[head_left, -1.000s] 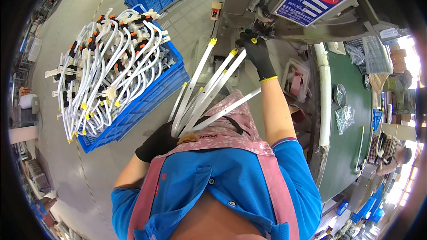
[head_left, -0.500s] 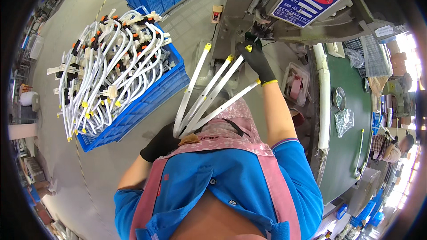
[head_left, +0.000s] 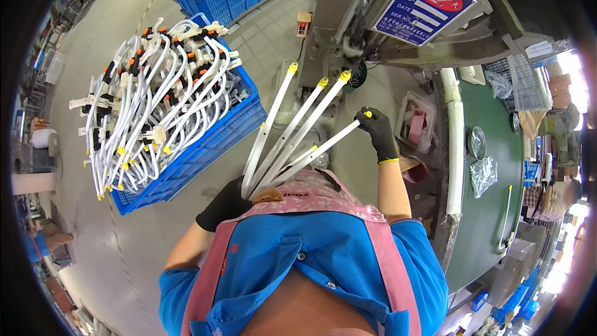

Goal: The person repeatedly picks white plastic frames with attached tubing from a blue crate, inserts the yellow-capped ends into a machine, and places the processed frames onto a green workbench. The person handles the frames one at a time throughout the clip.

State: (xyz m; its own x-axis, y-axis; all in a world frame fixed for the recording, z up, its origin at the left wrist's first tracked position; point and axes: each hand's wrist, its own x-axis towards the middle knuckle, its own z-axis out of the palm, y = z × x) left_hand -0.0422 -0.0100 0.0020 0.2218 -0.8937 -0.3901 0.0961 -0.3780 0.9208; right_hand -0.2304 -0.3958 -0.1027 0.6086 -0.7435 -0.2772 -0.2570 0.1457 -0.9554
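1. The left hand's (head_left: 225, 204) fingers, partly hidden, close around the gathered lower ends of the white tubes (head_left: 317, 113), which fan above the pink apron (head_left: 314, 198); a snug, steady grip suits.
2. The right hand's (head_left: 378, 134) fingers curl closed at one tube's yellow tip (head_left: 368, 114); guide it lightly, clear of its neighbours.

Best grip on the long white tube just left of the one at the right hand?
Probably the upper shaft of the tube, just below its yellow tip, coming from the right. It is slim and straight; its lower end is bunched at the left hand. Up there a wide gap opens toward the right hand, while a neighbouring tube crowds its left.
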